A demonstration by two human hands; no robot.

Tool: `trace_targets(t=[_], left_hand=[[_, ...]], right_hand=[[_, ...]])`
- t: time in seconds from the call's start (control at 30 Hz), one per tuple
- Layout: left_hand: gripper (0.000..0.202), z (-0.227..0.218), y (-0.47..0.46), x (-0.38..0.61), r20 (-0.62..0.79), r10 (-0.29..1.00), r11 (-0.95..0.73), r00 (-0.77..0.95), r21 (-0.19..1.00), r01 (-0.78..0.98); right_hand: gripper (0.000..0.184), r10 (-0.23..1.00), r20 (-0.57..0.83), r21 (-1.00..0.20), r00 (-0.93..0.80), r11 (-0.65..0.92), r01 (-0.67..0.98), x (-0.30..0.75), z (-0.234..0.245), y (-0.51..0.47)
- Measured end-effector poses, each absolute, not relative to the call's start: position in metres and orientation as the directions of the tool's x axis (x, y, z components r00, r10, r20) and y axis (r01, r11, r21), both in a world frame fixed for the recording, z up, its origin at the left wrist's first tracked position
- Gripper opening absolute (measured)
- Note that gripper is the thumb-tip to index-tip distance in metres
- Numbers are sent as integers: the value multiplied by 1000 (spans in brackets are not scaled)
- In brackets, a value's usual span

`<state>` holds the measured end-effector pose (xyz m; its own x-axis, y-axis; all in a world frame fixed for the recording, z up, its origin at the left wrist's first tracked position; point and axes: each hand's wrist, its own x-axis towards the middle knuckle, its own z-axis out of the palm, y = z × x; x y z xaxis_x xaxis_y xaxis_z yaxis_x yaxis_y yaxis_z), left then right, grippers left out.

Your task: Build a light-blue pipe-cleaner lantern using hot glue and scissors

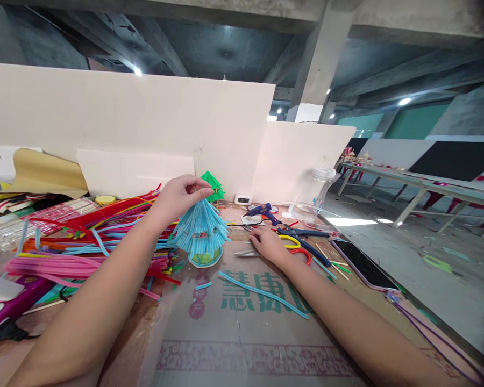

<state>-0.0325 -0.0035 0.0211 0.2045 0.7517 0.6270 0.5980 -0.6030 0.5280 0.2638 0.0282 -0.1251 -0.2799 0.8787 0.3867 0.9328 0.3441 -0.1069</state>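
My left hand (184,194) is closed in a pinch at the tip of a light-blue pipe-cleaner tree (201,228). The tree stands upright, its layers flaring over a rounded green base. My right hand (268,244) lies low on the board to its right, fingers curled down together; what they hold, if anything, is hidden. Scissors with yellow and red handles (306,255) lie beside and partly under that hand, blades pointing left. Just beyond are dark-blue-handled pliers (306,233) and a blue glue gun (262,211). A blue pipe cleaner (262,293) lies in front.
Bundles of coloured pipe cleaners (89,247) crowd the left side, near a purple power strip (22,301). Behind stand a small green tree (213,185), a white clock (242,199) and a clear plastic jug (310,196). A phone (365,263) lies near the right edge.
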Motion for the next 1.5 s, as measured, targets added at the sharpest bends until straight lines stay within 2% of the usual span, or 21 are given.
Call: trace_targets(t=[0.13,0.2,0.3,0.43,0.6,0.73,1.1,1.27,1.5], left_hand=[[35,24,-10,-31,673,719,-581,175,443,683],[34,24,-12,-31,661,734,-545,155,437,716],[33,25,-14,-32,635,760,-514,136,459,724],[27,32,-10,-30,675,726,-567,132,477,672],[27,43,8,-22,547,784,-607,293,578,546],[29,43,16,-20,504,786,-617,359,599,510],[47,30,-2,-42,535,798,-595,280,622,509],[51,30,-14,-52,443,864,-497,241,664,558],[47,27,-13,-59,434,853,-503,291,531,682]], right_hand=[[25,878,388,-109,-282,348,931,264,-125,29],[25,878,387,-111,-282,348,931,263,-125,29],[24,878,386,-109,-283,349,931,263,-125,28],[24,876,385,-103,-289,352,930,263,-123,26],[26,873,384,-98,-300,361,927,263,-121,25],[26,873,386,-95,-300,361,928,263,-123,26],[27,874,381,-88,-302,360,929,263,-123,26],[28,873,383,-94,-301,361,928,263,-123,25],[25,876,384,-103,-291,354,930,263,-122,25]])
